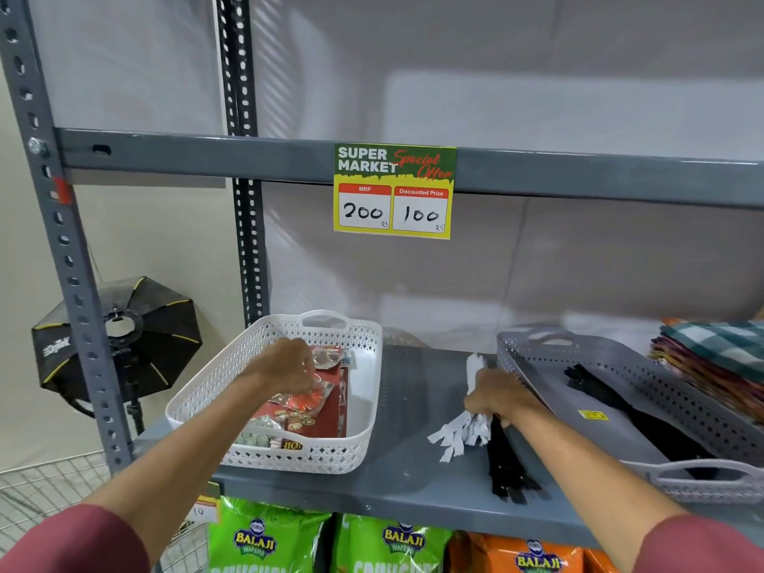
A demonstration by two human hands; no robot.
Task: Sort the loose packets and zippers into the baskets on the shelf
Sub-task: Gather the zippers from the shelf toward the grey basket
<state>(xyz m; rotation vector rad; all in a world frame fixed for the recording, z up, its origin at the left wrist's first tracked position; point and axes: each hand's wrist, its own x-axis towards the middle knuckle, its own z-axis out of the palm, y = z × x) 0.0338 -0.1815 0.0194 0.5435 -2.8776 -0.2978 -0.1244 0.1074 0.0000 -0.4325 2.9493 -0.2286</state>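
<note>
A white basket [364,415] stands on the grey shelf [405,461] and holds several red and clear packets [322,407] of small trinkets. My left hand [285,366] reaches into it, fingers closed on a clear packet. Right of it, a bundle of white zippers [459,434] lies on the shelf with my right hand [496,397] shut on it. Loose black zippers [506,469] lie just beneath that hand. A grey basket [612,432], tilted up on its left edge, holds more black zippers [620,403].
Folded checked cloths [719,357] are stacked at the far right of the shelf. A price sign [392,192] hangs from the upper shelf rail. Snack bags [264,539] fill the shelf below. A studio softbox [120,337] stands left of the shelf upright.
</note>
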